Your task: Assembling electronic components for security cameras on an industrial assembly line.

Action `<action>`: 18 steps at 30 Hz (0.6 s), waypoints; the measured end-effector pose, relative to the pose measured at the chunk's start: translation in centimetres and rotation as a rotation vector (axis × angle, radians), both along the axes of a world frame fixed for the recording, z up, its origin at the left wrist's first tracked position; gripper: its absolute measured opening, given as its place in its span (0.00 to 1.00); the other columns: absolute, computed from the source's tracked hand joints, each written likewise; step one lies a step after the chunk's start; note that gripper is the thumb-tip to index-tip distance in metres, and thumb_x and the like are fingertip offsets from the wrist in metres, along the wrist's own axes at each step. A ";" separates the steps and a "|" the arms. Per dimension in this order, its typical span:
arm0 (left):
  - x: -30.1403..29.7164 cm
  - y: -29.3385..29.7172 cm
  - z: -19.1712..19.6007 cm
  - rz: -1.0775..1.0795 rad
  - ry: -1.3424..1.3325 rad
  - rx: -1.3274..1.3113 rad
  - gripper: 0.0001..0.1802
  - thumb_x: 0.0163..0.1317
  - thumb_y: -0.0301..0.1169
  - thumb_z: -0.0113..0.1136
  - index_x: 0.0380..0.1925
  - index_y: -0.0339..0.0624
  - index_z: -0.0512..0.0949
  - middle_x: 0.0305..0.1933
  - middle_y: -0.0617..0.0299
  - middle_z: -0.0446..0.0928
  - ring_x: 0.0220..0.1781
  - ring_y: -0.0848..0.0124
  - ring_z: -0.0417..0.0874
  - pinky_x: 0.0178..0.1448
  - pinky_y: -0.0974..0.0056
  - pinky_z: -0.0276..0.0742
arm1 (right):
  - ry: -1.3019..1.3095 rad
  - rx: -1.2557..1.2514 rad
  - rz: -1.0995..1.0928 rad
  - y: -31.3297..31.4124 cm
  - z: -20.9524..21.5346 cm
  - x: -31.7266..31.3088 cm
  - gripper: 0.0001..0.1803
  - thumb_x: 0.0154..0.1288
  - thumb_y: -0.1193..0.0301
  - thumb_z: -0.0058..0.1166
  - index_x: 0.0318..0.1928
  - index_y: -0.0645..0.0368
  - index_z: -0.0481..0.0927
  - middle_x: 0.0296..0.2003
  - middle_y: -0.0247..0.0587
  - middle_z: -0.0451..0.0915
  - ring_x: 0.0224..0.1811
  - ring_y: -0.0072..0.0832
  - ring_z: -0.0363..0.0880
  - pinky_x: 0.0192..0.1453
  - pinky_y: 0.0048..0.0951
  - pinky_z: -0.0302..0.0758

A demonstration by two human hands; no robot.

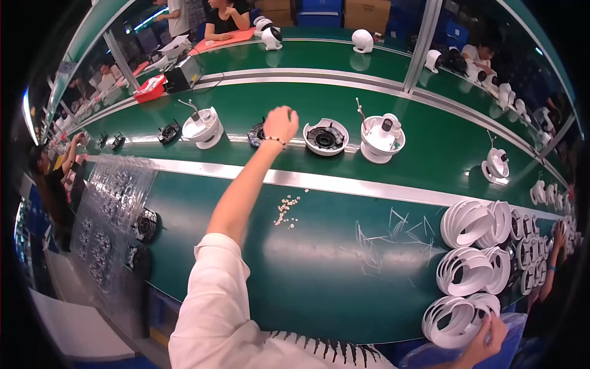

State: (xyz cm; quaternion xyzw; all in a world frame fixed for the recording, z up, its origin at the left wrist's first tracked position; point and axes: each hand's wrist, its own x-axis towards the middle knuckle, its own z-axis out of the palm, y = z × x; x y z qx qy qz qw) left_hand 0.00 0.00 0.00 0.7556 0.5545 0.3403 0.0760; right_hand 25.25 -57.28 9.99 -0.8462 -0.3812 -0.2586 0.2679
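Observation:
My left hand (280, 123) reaches far out over the green conveyor belt (430, 144). Its fingers curl down onto a black round fan-like part (255, 134), which it half hides. A beaded bracelet sits on that wrist. At the lower right, my right hand (490, 335) grips the edge of a white plastic ring (458, 317) in the nearest stack of rings. On the belt beside my left hand lie an open white round shell (326, 137) and a white dome-shaped unit (381, 139) with a wire sticking up.
Another white unit (203, 127) and black fan parts (169, 132) ride the belt at left. Clear blister trays (114, 203) of black parts lie at left. Small white bits (287, 209), thin white slivers (381, 243) and ring stacks (473, 267) cover the near bench. Other people work all around.

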 end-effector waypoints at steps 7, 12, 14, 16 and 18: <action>-2.7 4.8 -1.7 0.127 0.333 -0.335 0.23 0.51 0.40 0.49 0.46 0.41 0.66 0.50 0.53 0.71 0.57 0.54 0.66 0.54 0.42 0.61 | 0.437 0.128 0.466 11.8 -2.0 -6.1 0.04 0.44 0.80 0.58 0.25 0.65 0.80 0.17 0.41 0.75 0.18 0.26 0.72 0.23 0.24 0.65; -4.8 4.6 -2.5 0.158 0.077 -0.332 0.30 0.44 0.33 0.58 0.50 0.38 0.64 0.44 0.41 0.73 0.49 0.50 0.73 0.52 0.56 0.71 | 0.603 -0.122 0.629 17.2 -8.3 -10.4 0.05 0.45 0.73 0.60 0.23 0.60 0.79 0.15 0.42 0.72 0.15 0.32 0.71 0.21 0.29 0.66; -4.1 4.1 -2.8 0.056 0.170 -0.372 0.34 0.41 0.40 0.63 0.50 0.38 0.68 0.48 0.45 0.72 0.50 0.55 0.74 0.54 0.60 0.69 | 0.548 -0.151 0.634 17.7 -9.7 -10.6 0.05 0.45 0.71 0.60 0.22 0.60 0.79 0.14 0.41 0.71 0.14 0.32 0.70 0.20 0.31 0.66; -5.4 4.7 -4.4 -0.043 0.013 -0.412 0.33 0.43 0.38 0.64 0.50 0.34 0.68 0.36 0.52 0.78 0.38 0.66 0.80 0.42 0.66 0.75 | 0.579 -0.340 0.621 17.5 -10.1 -11.1 0.11 0.45 0.67 0.61 0.28 0.61 0.79 0.20 0.42 0.75 0.21 0.35 0.73 0.27 0.33 0.69; -5.1 3.7 -4.7 -0.092 -0.039 -0.494 0.27 0.45 0.37 0.64 0.45 0.35 0.72 0.35 0.54 0.79 0.35 0.69 0.79 0.39 0.68 0.74 | 0.486 -0.293 0.663 17.7 -9.5 -11.8 0.19 0.43 0.64 0.62 0.34 0.62 0.77 0.29 0.45 0.75 0.32 0.38 0.72 0.36 0.35 0.69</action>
